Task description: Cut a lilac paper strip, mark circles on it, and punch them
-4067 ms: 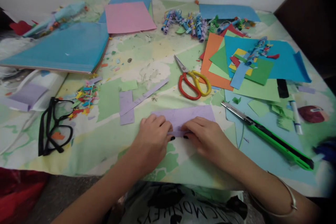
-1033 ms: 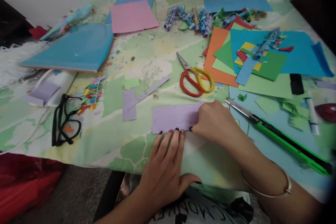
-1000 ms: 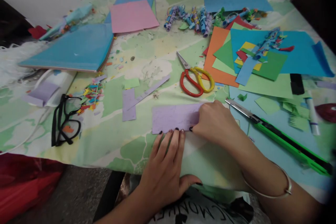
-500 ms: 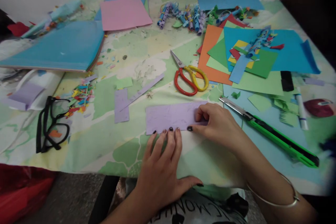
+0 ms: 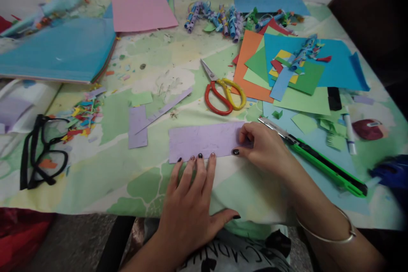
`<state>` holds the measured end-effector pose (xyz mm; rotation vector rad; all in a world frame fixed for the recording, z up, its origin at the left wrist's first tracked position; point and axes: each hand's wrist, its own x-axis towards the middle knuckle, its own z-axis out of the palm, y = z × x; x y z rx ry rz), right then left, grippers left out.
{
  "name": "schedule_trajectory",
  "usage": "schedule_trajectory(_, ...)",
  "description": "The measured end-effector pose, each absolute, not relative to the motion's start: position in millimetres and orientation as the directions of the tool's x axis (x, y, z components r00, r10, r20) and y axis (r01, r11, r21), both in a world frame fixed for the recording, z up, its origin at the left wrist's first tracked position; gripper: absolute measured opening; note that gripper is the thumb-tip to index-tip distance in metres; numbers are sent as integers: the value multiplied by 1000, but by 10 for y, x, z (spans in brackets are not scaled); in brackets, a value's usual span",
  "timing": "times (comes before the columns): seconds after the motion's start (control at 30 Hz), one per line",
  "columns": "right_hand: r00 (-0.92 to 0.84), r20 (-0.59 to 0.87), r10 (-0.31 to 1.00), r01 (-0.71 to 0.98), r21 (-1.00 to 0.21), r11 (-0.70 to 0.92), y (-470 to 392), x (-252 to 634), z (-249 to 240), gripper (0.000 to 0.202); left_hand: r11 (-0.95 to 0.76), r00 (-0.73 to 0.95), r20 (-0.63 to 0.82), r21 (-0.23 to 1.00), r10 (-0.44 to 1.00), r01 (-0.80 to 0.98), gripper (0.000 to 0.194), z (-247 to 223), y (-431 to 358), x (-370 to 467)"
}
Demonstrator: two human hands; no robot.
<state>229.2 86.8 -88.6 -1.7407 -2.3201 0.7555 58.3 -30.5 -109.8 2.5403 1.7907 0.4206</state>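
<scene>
A strip of purple paper (image 5: 204, 140) lies flat on the table in front of me. My left hand (image 5: 191, 195) is spread out, its fingertips resting on the paper's near edge. At the right end, my right hand (image 5: 261, 144) pinches the paper between thumb and curled fingers, which hide that end. Scissors (image 5: 219, 91) with one red and one yellow handle lie beyond the paper, blades partly closed. Just right of my right hand is a green utility knife (image 5: 318, 159) with its blade showing. Smaller purple pieces (image 5: 137, 127) lie to the left.
Black glasses (image 5: 44, 153) and a heap of colourful scraps (image 5: 84, 119) are at the left, below a blue folder (image 5: 57, 51). Coloured sheets (image 5: 338, 59) overlap at the right. Rolled paper pieces (image 5: 223, 21) and a pink sheet (image 5: 143, 10) lie toward the back.
The view has shifted slightly, so things on the table appear further left. Both hands keep nearly the same place on the purple paper; the right thumb sits slightly closer to its fingers.
</scene>
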Motion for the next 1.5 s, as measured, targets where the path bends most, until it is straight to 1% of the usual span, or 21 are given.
schedule_trajectory(0.1,-334,-191,923,862,-458,217,876,2359,-881,17,-359,320,236,149,918,921,86,-1115,-308,586)
schedule_trajectory(0.2,-341,-191,920,855,-471,219,892,2434,-870,15,-377,330,265,150,906,914,85,-1139,-317,580)
schedule_trajectory(0.33,-415,-147,898,810,-509,291,851,2519,-890,17,-373,329,265,135,906,918,87,-1156,-330,583)
schedule_trajectory(0.4,-416,-72,907,798,-508,325,750,2502,-917,22,-367,332,245,116,911,923,91,-1144,-334,592)
schedule_trajectory(0.47,-401,68,913,802,-454,387,596,2428,-942,27,-371,344,229,87,911,925,93,-1117,-328,595)
schedule_trajectory(0.5,-416,135,899,800,-416,433,514,2376,-949,28,-377,352,229,76,907,923,92,-1099,-314,589)
schedule_trajectory(0.53,-441,172,881,789,-395,471,439,2318,-952,28,-391,365,233,74,901,917,88,-1080,-289,576)
schedule_trajectory(0.57,-459,181,870,771,-406,492,379,2261,-949,27,-409,381,236,87,894,908,81,-1061,-248,555)
schedule_trajectory(0.63,-465,123,877,740,-491,461,330,2162,-929,22,-439,393,246,174,886,881,57,-1027,-119,494)
schedule_trajectory(0.7,-442,26,897,733,-565,377,380,2097,-900,17,-412,336,258,350,906,841,33,-998,54,422)
schedule_trajectory(0.73,-433,-24,901,739,-581,340,433,2076,-885,15,-382,298,248,458,922,803,28,-985,141,391)
schedule_trajectory(0.77,-428,-68,901,748,-586,311,494,2061,-871,13,-338,272,200,544,941,768,22,-973,220,366)
schedule_trajectory(0.83,-427,-131,895,767,-576,282,611,2037,-843,10,-236,225,100,635,969,736,13,-952,332,344)
schedule_trajectory(0.9,-431,-171,886,780,-565,270,693,2012,-817,8,-187,212,39,648,976,739,8,-944,371,358)
schedule_trajectory(0.97,-428,-209,879,783,-572,245,735,1986,-793,8,-194,224,30,617,974,763,7,-948,356,395)
schedule_trajectory(1.1,-408,-372,834,743,-666,67,782,1960,-780,8,-193,218,11,511,976,838,5,-961,310,468)
schedule_trajectory(1.17,-429,-417,801,708,-706,12,813,1971,-794,7,-158,196,-24,500,980,851,6,-950,317,488)
schedule_trajectory(1.33,-474,-428,769,645,-764,-27,865,2039,-839,6,-57,137,-111,538,984,841,8,-887,382,498)
schedule_trajectory(1.5,-459,-404,791,632,-774,-28,860,2098,-881,5,38,96,-197,583,976,812,10,-848,443,468)
